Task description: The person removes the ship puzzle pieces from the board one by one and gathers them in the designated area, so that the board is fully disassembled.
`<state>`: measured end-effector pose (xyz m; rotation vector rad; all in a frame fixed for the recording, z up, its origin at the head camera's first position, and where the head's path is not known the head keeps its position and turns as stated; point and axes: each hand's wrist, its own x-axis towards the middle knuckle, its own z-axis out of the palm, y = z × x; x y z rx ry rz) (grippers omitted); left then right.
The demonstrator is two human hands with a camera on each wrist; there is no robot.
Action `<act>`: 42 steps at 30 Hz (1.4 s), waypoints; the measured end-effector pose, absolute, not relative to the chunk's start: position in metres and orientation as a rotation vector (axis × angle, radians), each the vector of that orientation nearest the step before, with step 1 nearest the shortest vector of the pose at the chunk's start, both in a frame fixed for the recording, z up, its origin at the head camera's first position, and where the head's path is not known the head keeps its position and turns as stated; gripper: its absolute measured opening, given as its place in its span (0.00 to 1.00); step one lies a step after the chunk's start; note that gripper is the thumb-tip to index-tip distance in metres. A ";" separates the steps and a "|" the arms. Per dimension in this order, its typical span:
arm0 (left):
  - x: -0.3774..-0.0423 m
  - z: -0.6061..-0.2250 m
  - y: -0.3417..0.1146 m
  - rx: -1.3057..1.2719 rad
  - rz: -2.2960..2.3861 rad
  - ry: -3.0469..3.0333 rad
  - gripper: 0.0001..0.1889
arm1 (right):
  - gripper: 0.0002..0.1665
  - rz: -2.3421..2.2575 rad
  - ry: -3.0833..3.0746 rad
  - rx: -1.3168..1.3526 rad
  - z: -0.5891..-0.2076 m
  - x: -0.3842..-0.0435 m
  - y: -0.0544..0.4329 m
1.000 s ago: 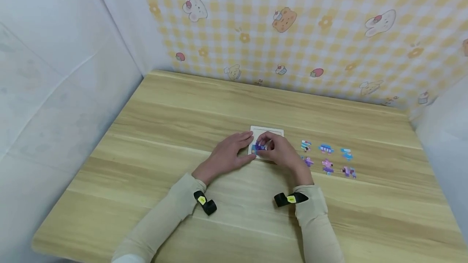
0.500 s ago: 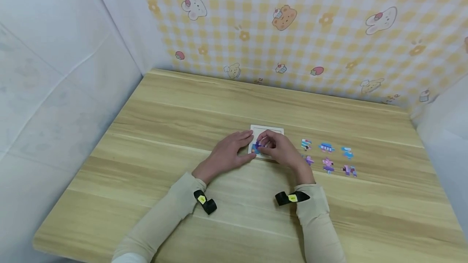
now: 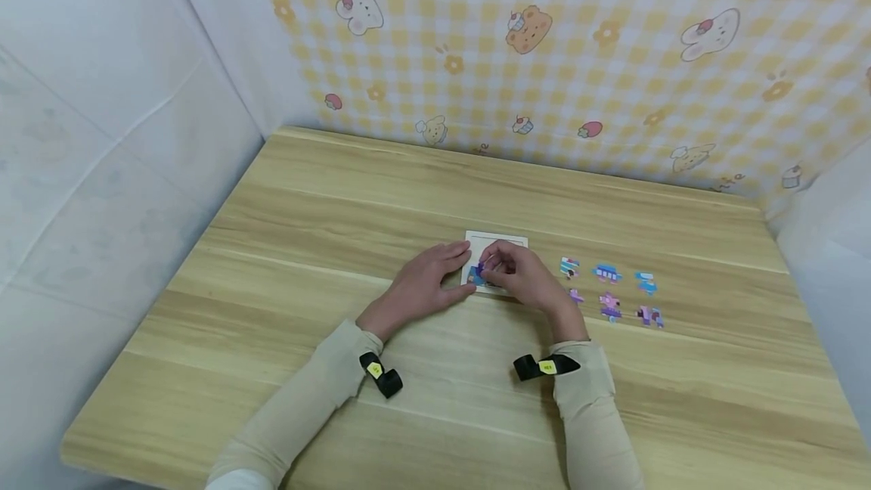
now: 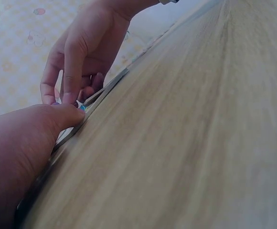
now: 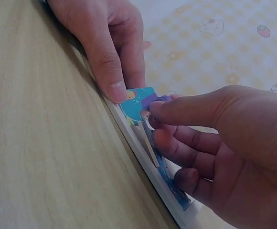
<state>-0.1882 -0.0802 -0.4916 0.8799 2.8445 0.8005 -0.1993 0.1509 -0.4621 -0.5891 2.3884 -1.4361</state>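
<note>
A white puzzle tray (image 3: 497,235) lies mid-table. My left hand (image 3: 425,282) rests along its left side, fingers extended, with the thumb at the front left corner beside a teal puzzle piece (image 5: 133,109) set in that corner. Over the tray, my right hand (image 3: 522,276) pinches a purple puzzle piece (image 5: 149,99) between thumb and fingers, right against the teal one. The held piece is tilted in the right wrist view, and the fingers hide much of it. Dark blue printing (image 5: 176,192) shows on the tray floor below the right fingers.
Several loose puzzle pieces lie in two rows to the right of the tray, among them a blue one (image 3: 607,273) and a pink one (image 3: 609,306). A checked cloth (image 3: 531,82) hangs behind the table (image 3: 327,218).
My right hand has turned slightly over the tray, and less of the purple puzzle piece shows in the head view. My left hand stays in place.
</note>
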 end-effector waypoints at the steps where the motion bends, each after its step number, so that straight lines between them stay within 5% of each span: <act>1: -0.188 -0.491 -0.080 0.881 0.803 2.843 0.37 | 0.06 -1.438 2.385 -0.584 -0.462 -0.199 0.151; 32: -0.183 -0.488 -0.095 0.812 0.841 2.866 0.37 | 0.08 -1.513 2.494 -0.521 -0.448 -0.196 0.149; 42: -0.184 -0.488 -0.082 0.879 0.836 2.825 0.38 | 0.11 -1.389 2.580 -0.360 -0.434 -0.155 0.222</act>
